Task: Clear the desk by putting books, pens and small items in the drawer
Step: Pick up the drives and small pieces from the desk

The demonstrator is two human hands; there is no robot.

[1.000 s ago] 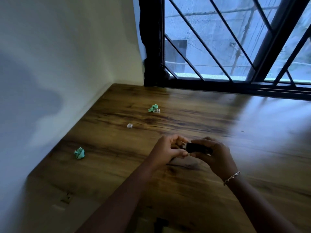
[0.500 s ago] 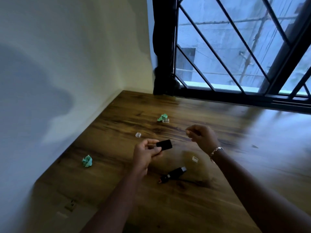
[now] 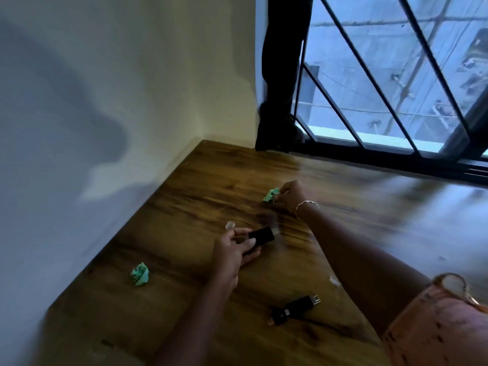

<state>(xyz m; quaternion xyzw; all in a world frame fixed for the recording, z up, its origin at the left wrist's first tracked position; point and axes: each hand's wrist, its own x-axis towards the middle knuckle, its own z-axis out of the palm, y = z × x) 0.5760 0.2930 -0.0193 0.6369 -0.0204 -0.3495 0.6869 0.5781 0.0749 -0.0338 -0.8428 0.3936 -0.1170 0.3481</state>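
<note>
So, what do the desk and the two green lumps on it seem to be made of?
Desk: wood or wood-look laminate, by its dark grain streaks; semi-gloss, since it reflects daylight. Near green lump and far green lump: likely crumpled paper or tissue, matte, with creased folds; blur leaves it open.

A plain cream-painted wall (image 3: 148, 75) runs along the left edge of the brown wood-grain desk (image 3: 184, 207) and turns at the far left corner. A broad, soft grey shadow (image 3: 66, 107) lies across it. Along the desk's far edge stands a window with a black metal grille of diagonal bars (image 3: 376, 83) above a black bottom rail (image 3: 396, 161). At the grille's left end rises a dark upright shape (image 3: 282, 75), perhaps a frame post or a bunched curtain; the dimness hides which. Beyond the glass shows a grey concrete building face (image 3: 332, 48).
</note>
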